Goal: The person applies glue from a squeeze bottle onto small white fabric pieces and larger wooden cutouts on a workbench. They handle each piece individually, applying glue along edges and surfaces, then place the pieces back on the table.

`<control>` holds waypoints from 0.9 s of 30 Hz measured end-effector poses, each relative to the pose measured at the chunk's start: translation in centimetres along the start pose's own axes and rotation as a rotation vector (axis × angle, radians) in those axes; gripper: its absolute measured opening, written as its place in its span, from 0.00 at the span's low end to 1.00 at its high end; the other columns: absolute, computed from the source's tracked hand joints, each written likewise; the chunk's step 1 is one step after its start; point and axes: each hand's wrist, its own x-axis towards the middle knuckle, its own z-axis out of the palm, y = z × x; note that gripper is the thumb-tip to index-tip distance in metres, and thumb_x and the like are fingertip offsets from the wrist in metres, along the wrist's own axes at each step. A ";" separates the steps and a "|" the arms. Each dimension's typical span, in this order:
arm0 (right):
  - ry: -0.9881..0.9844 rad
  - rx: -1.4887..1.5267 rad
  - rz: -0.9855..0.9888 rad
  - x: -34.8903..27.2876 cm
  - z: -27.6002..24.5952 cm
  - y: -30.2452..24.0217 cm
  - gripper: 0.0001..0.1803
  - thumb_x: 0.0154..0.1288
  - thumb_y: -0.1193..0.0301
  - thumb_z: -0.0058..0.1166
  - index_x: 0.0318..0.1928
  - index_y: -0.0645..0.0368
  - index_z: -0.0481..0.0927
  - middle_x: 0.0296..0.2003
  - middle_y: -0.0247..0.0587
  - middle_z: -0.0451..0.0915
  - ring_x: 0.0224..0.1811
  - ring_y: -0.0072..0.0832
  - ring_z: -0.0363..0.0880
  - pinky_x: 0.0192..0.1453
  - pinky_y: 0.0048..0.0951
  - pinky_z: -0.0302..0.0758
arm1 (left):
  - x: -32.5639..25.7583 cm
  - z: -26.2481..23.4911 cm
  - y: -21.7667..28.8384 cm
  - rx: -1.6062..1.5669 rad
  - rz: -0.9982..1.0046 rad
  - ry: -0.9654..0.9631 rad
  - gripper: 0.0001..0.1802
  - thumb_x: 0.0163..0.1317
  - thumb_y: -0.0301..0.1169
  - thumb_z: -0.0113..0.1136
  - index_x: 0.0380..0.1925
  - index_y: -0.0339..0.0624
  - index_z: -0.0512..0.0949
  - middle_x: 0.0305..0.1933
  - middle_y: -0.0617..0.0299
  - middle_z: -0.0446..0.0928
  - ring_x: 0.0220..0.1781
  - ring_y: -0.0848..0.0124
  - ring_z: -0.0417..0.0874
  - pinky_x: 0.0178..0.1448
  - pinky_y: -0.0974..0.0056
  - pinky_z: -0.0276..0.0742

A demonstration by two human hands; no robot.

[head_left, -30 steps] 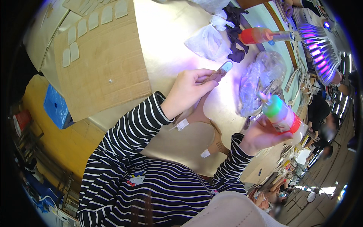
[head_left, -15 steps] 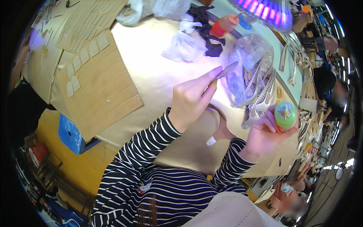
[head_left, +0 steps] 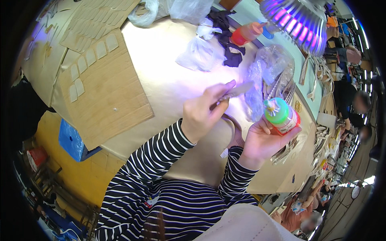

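My left hand is over the middle of the table, thumb and fingers pinched on a small flat pale piece that points to the right and is slightly blurred. In my right hand lies a squeeze bottle with a green cap and a red lower part, tilted so that its nozzle leans to the upper left toward the flat piece. A gap stays between nozzle and piece. Below them, a brown strap-shaped piece with a white tip is partly hidden by my right forearm.
Small pale pieces are lined up on a cardboard sheet at left. Behind my hands sit plastic bags, a red squeeze bottle and a bag with pale straps. A glowing lamp hangs at upper right; a blue stool stands at left.
My right hand has moved left toward my left hand, tipping the bottle's nozzle leftward. The flat piece in my left hand has turned and dropped slightly. The view has shifted a little.
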 end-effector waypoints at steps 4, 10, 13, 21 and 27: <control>0.005 -0.228 -0.272 -0.2 1.9 2.3 0.28 0.63 0.47 0.50 0.50 0.58 0.71 0.40 0.38 0.78 0.30 0.19 0.73 0.24 0.15 0.67 | 1.0 -0.5 -0.3 -0.566 -0.462 0.074 0.17 0.64 0.21 0.51 0.53 0.26 0.69 0.47 0.52 0.79 0.48 0.72 0.81 0.50 0.71 0.76; -0.041 -0.401 -0.289 -0.3 3.1 5.3 0.34 0.62 0.43 0.49 0.56 0.57 0.68 0.46 0.38 0.76 0.45 0.26 0.77 0.41 0.26 0.76 | 1.7 -1.5 0.0 -0.857 -0.684 0.035 0.17 0.66 0.24 0.50 0.53 0.27 0.68 0.51 0.47 0.76 0.52 0.65 0.79 0.56 0.67 0.74; 0.001 -0.566 -0.349 -0.7 2.7 6.3 0.34 0.60 0.42 0.51 0.55 0.57 0.68 0.45 0.38 0.76 0.43 0.26 0.77 0.39 0.28 0.75 | 1.7 -1.5 0.2 -0.908 -0.712 0.063 0.17 0.66 0.24 0.49 0.54 0.27 0.68 0.51 0.48 0.76 0.52 0.65 0.79 0.57 0.67 0.73; -0.050 -0.635 -0.466 -0.9 2.5 7.3 0.34 0.56 0.41 0.55 0.50 0.55 0.70 0.35 0.33 0.76 0.31 0.23 0.76 0.24 0.23 0.68 | 1.3 -1.2 -0.1 -0.867 -0.694 0.056 0.17 0.66 0.23 0.50 0.53 0.28 0.70 0.47 0.55 0.79 0.49 0.73 0.80 0.51 0.72 0.74; -0.080 -0.635 -0.462 -0.8 2.4 7.3 0.32 0.56 0.43 0.56 0.49 0.56 0.70 0.35 0.33 0.76 0.31 0.24 0.76 0.24 0.23 0.69 | 1.3 -1.2 0.1 -0.757 -0.656 0.063 0.16 0.66 0.23 0.51 0.52 0.27 0.72 0.34 0.63 0.79 0.36 0.82 0.77 0.42 0.77 0.72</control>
